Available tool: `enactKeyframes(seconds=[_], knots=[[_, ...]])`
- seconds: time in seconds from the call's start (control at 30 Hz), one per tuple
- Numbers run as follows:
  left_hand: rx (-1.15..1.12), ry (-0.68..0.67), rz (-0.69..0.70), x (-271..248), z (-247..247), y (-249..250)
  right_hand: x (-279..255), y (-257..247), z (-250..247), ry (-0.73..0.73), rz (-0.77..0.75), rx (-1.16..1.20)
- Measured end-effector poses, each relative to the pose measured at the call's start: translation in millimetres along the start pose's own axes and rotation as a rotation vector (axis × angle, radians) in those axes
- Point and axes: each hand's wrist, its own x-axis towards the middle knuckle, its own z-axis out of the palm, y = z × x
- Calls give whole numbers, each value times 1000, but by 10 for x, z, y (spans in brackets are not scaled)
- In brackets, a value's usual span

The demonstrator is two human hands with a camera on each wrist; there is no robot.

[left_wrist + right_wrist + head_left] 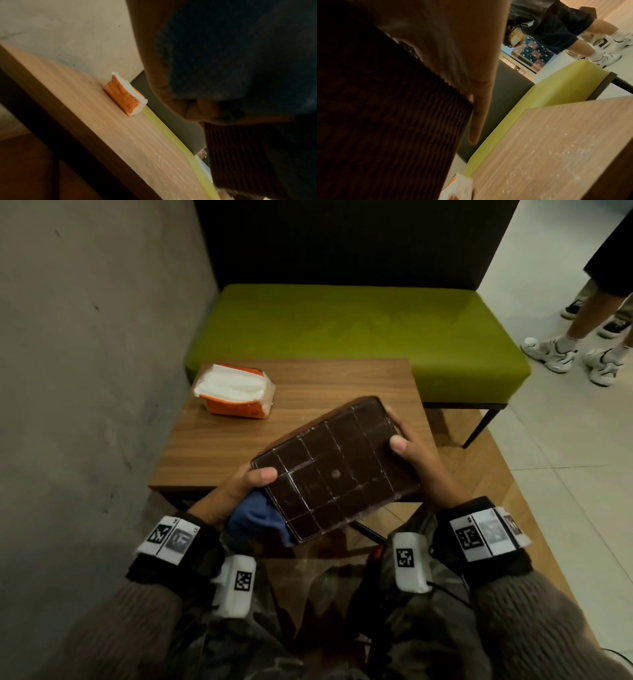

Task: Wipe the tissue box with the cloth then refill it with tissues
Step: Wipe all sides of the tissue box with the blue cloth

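A dark brown tissue box (pixel 337 465) with a grid of squares on its upward face is held above the near edge of the wooden table (pixel 308 385). My left hand (pixel 253 479) grips its near-left end, thumb on top, with the blue cloth (pixel 255 522) bunched in the same hand under the box. My right hand (pixel 400 440) grips the far-right end, thumb on the top face. The orange pack of white tissues (pixel 236 392) lies open at the table's far left. In the left wrist view the cloth (pixel 231 54) fills the right side beside the ribbed box wall (pixel 240 155).
A concrete wall (pixel 85 354) runs along the left. A green bench (pixel 359 330) with a dark backrest stands behind the table. Legs in white sneakers (pixel 555 354) of other people stand on the tiled floor at the right.
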Motion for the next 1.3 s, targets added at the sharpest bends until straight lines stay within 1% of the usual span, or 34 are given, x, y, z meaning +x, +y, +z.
enactKeyframes(seconds=[0.07,0.1,0.17,0.2,0.27,0.3,0.37,0.43,0.47,0.5,0.53,0.57,0.6,0.63,0.67,0.7,0.73,0.77,0.8,0.83,0.87,0.93,1.0,1.17,1.23,1.3], knots=[[-183,85,-31,41,29,-66,-43,77,24,66,25,36],[-241,119,-50,56,37,-113,-66,129,68,77,44,64],[-299,146,-89,70,88,-181,-112,251,235,60,108,113],[-298,129,-116,63,141,-201,-123,314,325,44,121,119],[-274,83,-157,56,248,-264,-117,401,480,47,101,143],[-272,86,-143,54,285,-291,-107,419,520,78,86,181],[-182,167,-113,59,261,-323,-98,409,530,165,72,264],[17,224,-111,26,169,-292,-89,381,480,255,55,285],[76,264,-131,5,125,-252,-90,381,443,287,39,278],[93,343,-148,2,63,-225,-95,391,404,309,23,262],[81,462,-121,8,23,-189,-99,395,378,317,4,245],[63,594,-36,24,-7,-156,-101,398,366,315,-12,236],[85,700,94,29,9,-115,-103,410,369,312,-21,237],[158,768,256,42,64,-70,-104,412,385,306,-31,239],[266,783,423,38,154,-25,-103,419,411,302,-40,240],[415,748,564,42,262,4,-102,412,442,295,-50,237],[607,678,673,45,374,15,-102,405,471,293,-64,226],[825,596,753,44,463,-3,-100,399,496,297,-86,209],[1026,515,801,43,535,-36,-101,388,512,307,-116,196],[1175,451,821,38,556,-95,-100,383,515,325,-143,190],[1266,412,816,20,554,-159,-100,377,510,343,-159,196],[1353,381,775,-46,521,-286,-97,385,468,370,-164,207],[1391,401,729,-116,501,-369,-111,393,445,365,-161,200],[1275,619,701,7,511,-208,-140,335,526,330,-192,163],[1310,626,700,3,558,-204,-142,289,528,346,-200,179],[1438,586,697,-87,605,-317,-130,254,498,382,-208,201]])
